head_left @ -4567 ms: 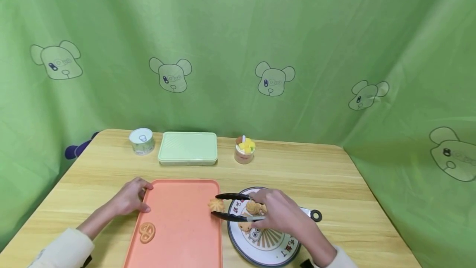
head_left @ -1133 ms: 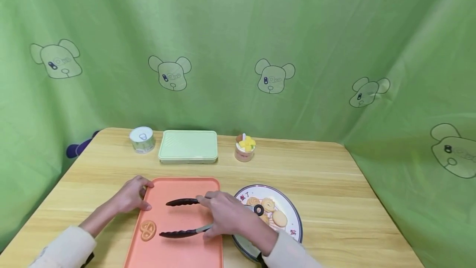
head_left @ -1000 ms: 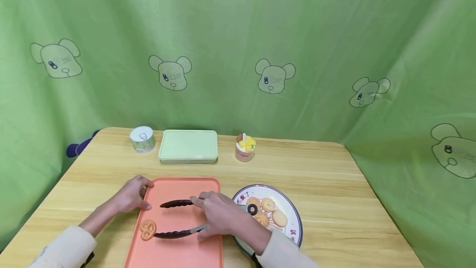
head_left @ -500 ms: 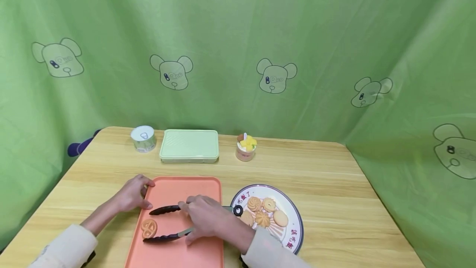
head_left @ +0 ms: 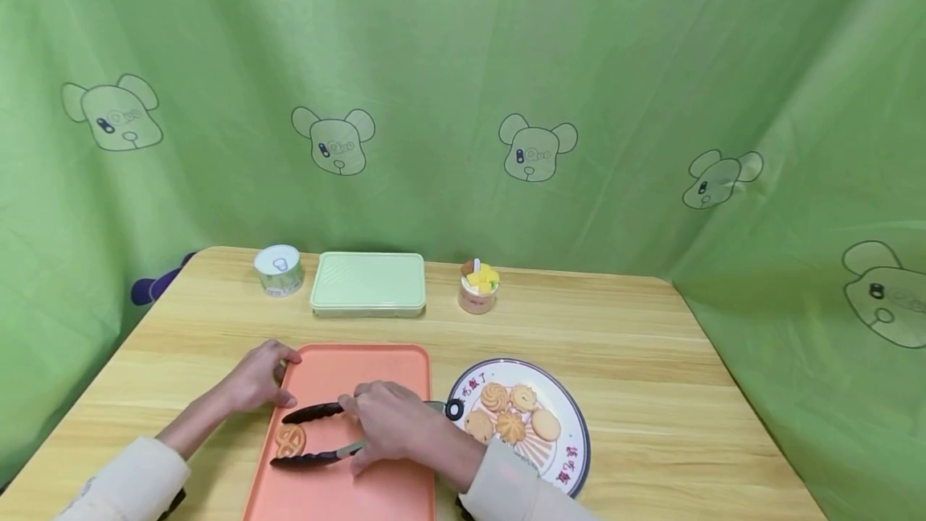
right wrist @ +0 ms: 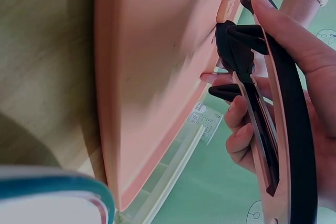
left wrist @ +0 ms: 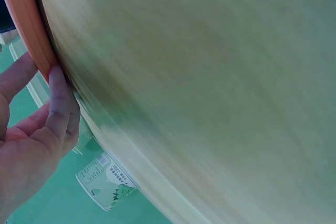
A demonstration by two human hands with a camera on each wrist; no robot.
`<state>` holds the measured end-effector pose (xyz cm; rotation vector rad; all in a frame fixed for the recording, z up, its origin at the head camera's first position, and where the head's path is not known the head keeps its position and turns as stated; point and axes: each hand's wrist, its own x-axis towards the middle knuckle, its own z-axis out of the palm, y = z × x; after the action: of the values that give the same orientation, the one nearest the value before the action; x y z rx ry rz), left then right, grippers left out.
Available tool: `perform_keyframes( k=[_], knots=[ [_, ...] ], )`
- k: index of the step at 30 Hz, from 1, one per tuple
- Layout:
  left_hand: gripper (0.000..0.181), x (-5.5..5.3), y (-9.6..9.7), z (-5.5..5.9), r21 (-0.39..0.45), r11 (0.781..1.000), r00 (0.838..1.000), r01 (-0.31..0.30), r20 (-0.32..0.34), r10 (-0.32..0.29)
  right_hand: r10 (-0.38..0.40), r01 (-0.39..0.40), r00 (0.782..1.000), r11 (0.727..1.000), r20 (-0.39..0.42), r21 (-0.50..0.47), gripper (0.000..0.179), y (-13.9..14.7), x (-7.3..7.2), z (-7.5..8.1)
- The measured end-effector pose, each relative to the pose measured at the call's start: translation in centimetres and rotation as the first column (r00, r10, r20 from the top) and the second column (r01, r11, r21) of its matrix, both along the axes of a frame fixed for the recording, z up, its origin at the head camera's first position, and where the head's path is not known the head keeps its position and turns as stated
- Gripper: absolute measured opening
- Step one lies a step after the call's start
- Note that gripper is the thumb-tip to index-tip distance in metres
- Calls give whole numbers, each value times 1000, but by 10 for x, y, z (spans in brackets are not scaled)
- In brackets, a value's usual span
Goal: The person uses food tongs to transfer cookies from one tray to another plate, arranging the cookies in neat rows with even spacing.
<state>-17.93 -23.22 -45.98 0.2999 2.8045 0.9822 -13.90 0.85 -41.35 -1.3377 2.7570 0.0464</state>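
Note:
My right hand (head_left: 394,422) holds a pair of tongs (head_left: 311,412) with black tips, reaching left over the pink tray (head_left: 362,360). Between the tong tips, near the tray's left edge, lies a pretzel-shaped cookie (head_left: 291,440). The right wrist view shows the black tips right at the sides of the cookie (right wrist: 226,6), with thumb and fingers around the tongs (right wrist: 278,103). My left hand (head_left: 256,379) pinches the tray's left rim near its far corner. In the left wrist view, the fingers of the left hand (left wrist: 39,114) meet the tray's rim (left wrist: 29,19).
Right of the tray stands a white plate (head_left: 571,457) with a blue rim, bearing several cookies (head_left: 510,426). Along the table's back are a can (head_left: 278,272), a light green lidded box (head_left: 369,284) and a dessert cup (head_left: 477,288). A green curtain (head_left: 434,63) surrounds the table.
The round cookie earlier held in the tongs has been let go; several cookies show on the plate. My right hand has moved left, bringing the tongs around the pretzel-shaped cookie. The left hand stays.

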Motion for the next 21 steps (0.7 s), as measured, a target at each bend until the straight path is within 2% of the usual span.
perform_keyframes(
  k=[10, 16, 21],
  knots=[
    [64, 0, 0, 0, 9, 1000, 1000, -5, 10, 5, -23, 23, 999, 1000, 29, -20, 75, 5, -1, 2],
    [64, 0, 0, 1, 7, 1000, 1000, -6, 16, 6, -65, 67, 996, 997, 67, -30, 75, 17, -1, 9],
    [64, -1, 0, 1, 0, 1000, 1000, -9, 14, 9, -84, 86, 995, 995, 50, -41, 78, 32, -3, 14]
  ],
)
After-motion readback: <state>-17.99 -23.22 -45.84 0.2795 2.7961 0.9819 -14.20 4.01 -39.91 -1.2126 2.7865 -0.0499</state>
